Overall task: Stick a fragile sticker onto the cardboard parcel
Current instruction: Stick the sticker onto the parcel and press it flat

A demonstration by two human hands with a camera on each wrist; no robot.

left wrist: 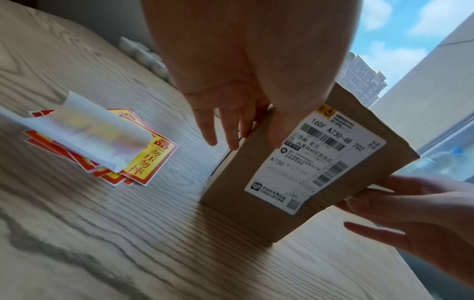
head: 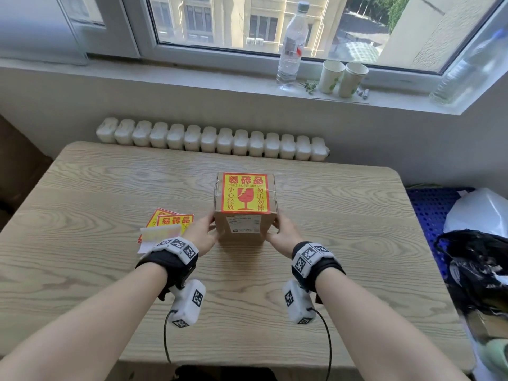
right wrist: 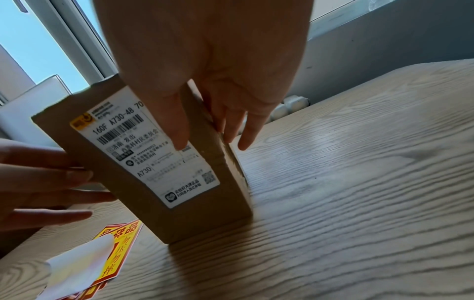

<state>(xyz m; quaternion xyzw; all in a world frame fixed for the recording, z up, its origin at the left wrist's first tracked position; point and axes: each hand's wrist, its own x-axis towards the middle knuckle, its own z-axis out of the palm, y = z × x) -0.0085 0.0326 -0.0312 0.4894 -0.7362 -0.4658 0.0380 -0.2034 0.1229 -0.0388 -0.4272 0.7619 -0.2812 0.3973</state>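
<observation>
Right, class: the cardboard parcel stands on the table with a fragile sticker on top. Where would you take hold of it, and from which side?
Probably by the two bare side faces of the cardboard parcel, one of the hands from each side, as the left hand and right hand do now. It stands upright with flat sides, which keeps fingers off the fragile sticker and mostly clear of the shipping label.

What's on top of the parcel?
A red-and-yellow fragile sticker covers most of the cardboard parcel top. Cardboard beneath it is hidden; the box's contents cannot be seen.
</observation>
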